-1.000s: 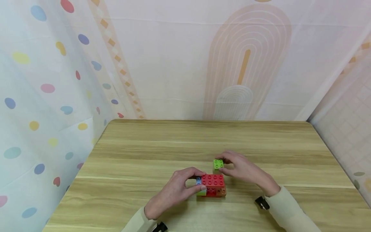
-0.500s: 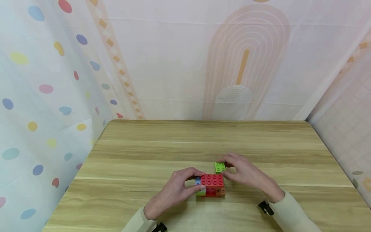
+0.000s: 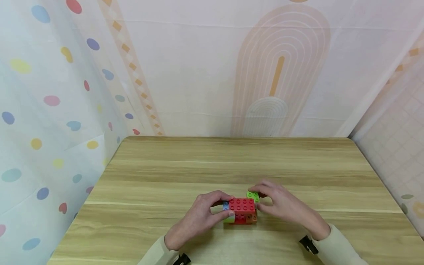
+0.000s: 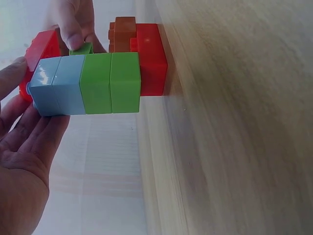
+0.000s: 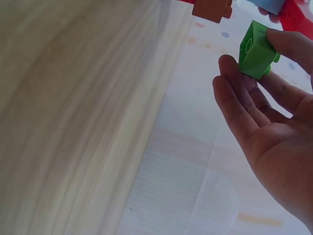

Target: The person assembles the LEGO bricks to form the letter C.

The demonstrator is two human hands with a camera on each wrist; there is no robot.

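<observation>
My left hand (image 3: 202,213) grips the left end of a toy brick build, thumb in front and fingers behind. A red eight-stud brick (image 3: 242,205) tops it, with light blue bricks (image 4: 58,85) and green bricks (image 4: 110,82) stacked below. At the bottom, a red brick (image 4: 152,58) bears an orange-brown brick (image 4: 124,33) at its other end, leaving a gap under the top brick. My right hand (image 3: 281,200) pinches a loose green four-stud brick (image 5: 258,53) between thumb and fingers. That brick is clear of the table, its hollow underside showing, just behind the build's right end.
A wood-grain table (image 3: 159,173) bears the build near its front. Behind it hangs a pale patterned curtain (image 3: 192,73), with a dotted curtain (image 3: 49,129) along the left side. Black straps or clips (image 3: 308,244) sit at both sleeve cuffs.
My right hand has brought the green brick nearer to me and slightly right, close behind the build's right end. My left hand keeps its grip, and the build stays in place.
</observation>
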